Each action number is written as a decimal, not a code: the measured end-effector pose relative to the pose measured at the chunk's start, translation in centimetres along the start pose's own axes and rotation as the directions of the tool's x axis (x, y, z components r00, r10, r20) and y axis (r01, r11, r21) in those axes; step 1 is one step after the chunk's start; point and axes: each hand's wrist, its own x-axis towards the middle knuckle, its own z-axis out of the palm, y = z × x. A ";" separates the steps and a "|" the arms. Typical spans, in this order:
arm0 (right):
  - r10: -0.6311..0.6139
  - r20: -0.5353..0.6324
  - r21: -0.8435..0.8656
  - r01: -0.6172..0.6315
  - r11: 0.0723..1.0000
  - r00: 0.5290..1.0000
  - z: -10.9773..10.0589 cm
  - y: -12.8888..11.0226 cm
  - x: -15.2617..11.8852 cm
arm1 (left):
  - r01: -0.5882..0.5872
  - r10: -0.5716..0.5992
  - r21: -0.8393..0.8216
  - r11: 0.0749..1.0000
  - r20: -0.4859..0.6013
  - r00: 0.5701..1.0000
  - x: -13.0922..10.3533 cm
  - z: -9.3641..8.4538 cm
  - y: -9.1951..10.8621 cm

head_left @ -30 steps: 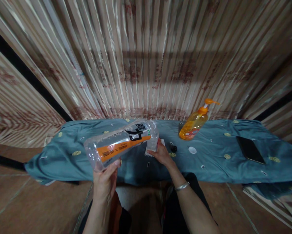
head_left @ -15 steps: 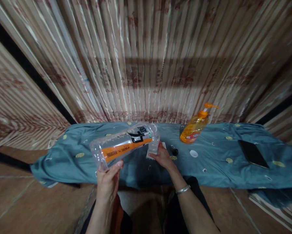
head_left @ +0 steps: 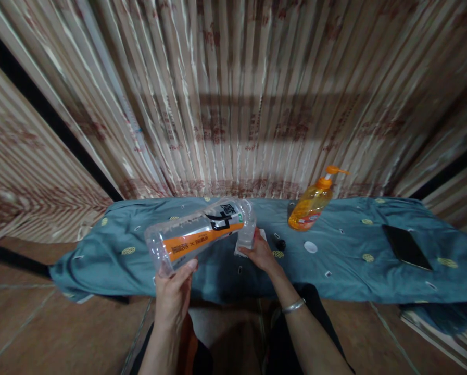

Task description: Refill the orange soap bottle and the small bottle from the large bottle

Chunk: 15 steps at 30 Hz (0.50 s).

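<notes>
A large clear plastic bottle [head_left: 196,234] with an orange and grey label lies tilted in the air, its neck toward the right. My left hand [head_left: 174,291] is closed around its base end. At the neck end, a small clear container [head_left: 249,232] stands under the bottle's mouth, and my right hand [head_left: 260,252] grips it from the right. A white flat piece [head_left: 261,234] lies beneath the small container. Whether liquid is flowing between the two cannot be made out.
An orange pump bottle [head_left: 310,208] stands right of my hands. Near it lie a small black cap [head_left: 280,244] and a white round disc [head_left: 310,247]. A dark phone-like slab [head_left: 406,247] rests on the right of the blue-green cloth [head_left: 350,276]. Behind hangs a patterned curtain [head_left: 233,104].
Almost nothing differs. The view has shifted very slightly, while both hands keep their hold and the bottle stays tilted over the small container.
</notes>
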 end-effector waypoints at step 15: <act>-0.017 -0.021 0.017 0.018 1.000 1.000 0.1 -0.1 0.3 | 0.037 -0.037 0.002 0.999 -0.051 0.998 0.0 0.3 0.4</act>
